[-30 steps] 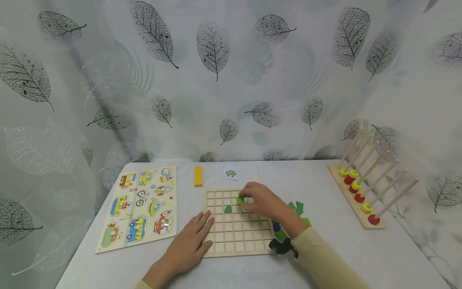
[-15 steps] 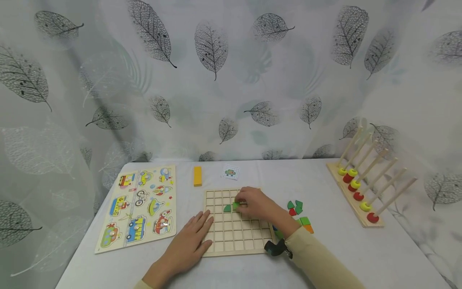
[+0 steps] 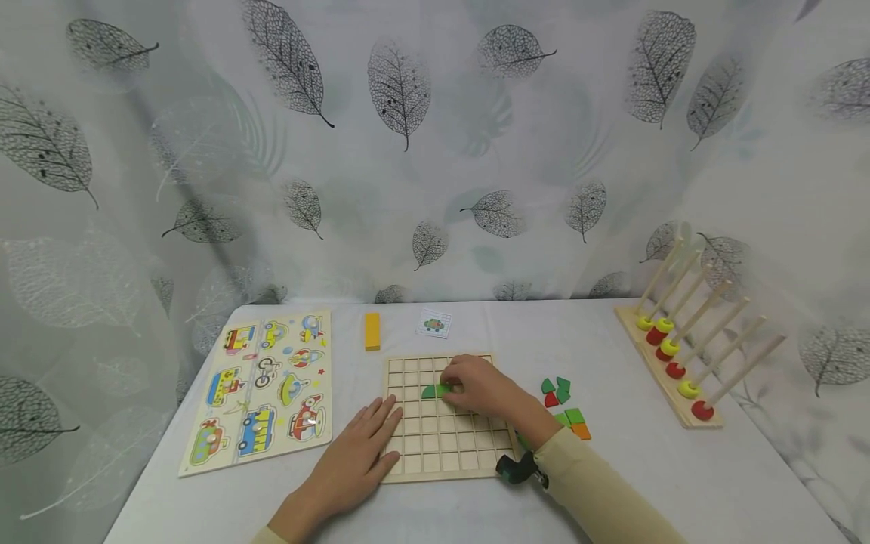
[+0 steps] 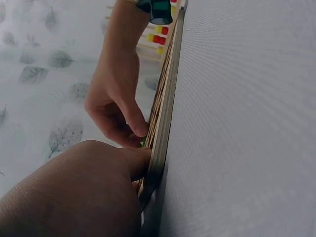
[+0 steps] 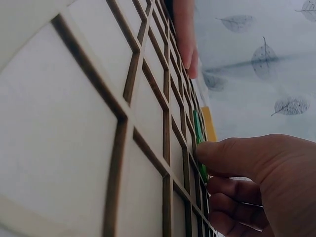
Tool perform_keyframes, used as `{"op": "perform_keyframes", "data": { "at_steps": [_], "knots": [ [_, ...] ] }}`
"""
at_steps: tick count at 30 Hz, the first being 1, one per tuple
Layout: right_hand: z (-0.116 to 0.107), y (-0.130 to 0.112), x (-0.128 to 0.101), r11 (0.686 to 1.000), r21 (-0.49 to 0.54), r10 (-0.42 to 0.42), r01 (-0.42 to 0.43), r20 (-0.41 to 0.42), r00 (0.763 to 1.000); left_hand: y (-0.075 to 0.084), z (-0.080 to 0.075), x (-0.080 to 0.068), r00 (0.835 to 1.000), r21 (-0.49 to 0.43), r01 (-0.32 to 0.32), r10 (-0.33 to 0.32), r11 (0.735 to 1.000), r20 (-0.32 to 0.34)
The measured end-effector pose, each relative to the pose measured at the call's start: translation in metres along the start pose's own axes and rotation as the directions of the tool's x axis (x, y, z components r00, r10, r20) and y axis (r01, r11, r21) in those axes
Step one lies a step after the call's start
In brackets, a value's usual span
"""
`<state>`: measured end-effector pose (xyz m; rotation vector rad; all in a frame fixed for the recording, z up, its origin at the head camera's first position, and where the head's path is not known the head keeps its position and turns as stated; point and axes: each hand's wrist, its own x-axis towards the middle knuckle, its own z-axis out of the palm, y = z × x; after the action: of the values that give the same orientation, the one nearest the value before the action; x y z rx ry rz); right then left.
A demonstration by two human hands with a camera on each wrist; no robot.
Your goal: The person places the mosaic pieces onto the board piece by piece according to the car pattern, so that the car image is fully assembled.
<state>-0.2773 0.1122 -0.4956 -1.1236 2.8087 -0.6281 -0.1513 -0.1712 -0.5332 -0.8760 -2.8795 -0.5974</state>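
A green tile (image 3: pixel 443 390) is pinched at the fingertips of the right hand (image 3: pixel 479 386), thumb and curled fingers on it, and is pressed into a cell in the upper middle of the grid board (image 3: pixel 469 457). A 2nd green piece (image 3: pixel 428 392) is seen just left of it, touching. The left hand (image 3: pixel 360 453) is laid flat, fingers straight, on the board's lower-left edge. Spare tiles (image 3: pixel 564 400) are scattered right of the board.

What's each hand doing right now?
Left hand: open, flat on the grid board.
Right hand: pinching a green piece on the board.
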Motion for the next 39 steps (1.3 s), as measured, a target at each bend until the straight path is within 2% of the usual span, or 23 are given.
{"op": "perform_keyframes", "data": {
  "at_steps": [8,16,29,35,39],
  "knots": [
    [0.001,0.000,0.000,1.000,-0.009,-0.018,0.018,-0.003,1.000,0.001,0.000,0.000,1.000,-0.006,-0.005,0.005,1.000,-0.005],
    [0.000,0.001,-0.002,1.000,-0.007,0.006,-0.006,-0.031,1.000,0.001,-0.001,0.000,1.000,-0.013,-0.002,0.002,1.000,-0.005],
    [-0.028,0.011,-0.020,0.996,0.012,0.086,-0.085,-0.042,0.995,0.002,-0.003,0.000,1.000,-0.004,-0.009,0.009,1.000,-0.013],
    [-0.041,0.025,-0.034,0.992,0.025,0.124,-0.123,-0.054,0.991,0.003,-0.003,0.000,1.000,-0.004,-0.013,0.013,1.000,-0.015],
    [-0.048,0.037,-0.044,0.993,0.008,0.114,-0.114,-0.070,0.991,0.003,-0.002,0.000,1.000,-0.005,-0.011,0.011,1.000,-0.011]
  ]
}}
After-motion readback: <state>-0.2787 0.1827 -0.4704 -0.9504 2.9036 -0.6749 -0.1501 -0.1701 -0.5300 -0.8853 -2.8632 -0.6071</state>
